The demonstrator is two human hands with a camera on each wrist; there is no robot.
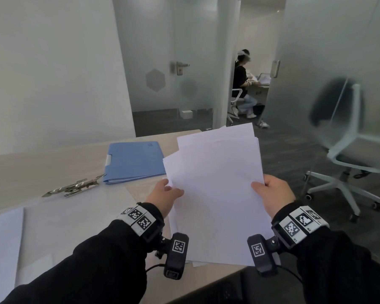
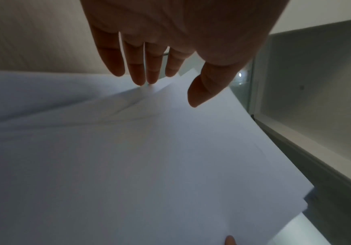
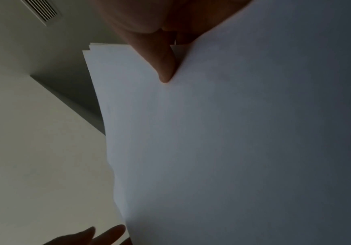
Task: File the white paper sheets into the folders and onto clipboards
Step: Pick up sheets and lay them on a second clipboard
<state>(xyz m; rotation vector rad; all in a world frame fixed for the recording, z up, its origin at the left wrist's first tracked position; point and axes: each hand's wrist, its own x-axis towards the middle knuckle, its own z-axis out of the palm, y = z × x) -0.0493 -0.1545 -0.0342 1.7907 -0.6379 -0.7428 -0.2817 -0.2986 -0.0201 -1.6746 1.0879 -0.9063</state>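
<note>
I hold a fanned stack of white paper sheets [image 1: 215, 183] upright over the table's right end. My right hand [image 1: 270, 189] grips its right edge, thumb on the front sheet; in the right wrist view the thumb [image 3: 164, 66] pinches the stack [image 3: 233, 132]. My left hand [image 1: 171, 191] is at the left edge; in the left wrist view its fingers [image 2: 141, 66] are straight, touching the offset sheets [image 2: 149, 165]. A shut blue folder [image 1: 134, 161] lies further back. A clipboard [image 1: 75, 220] with a metal clip [image 1: 75, 187] lies to the left, paper on it.
The beige table [image 1: 31, 172] ends just right of the stack. A white office chair [image 1: 347, 163] stands on the dark floor to the right. Frosted glass walls stand behind, and a person [image 1: 241, 82] sits in the far room.
</note>
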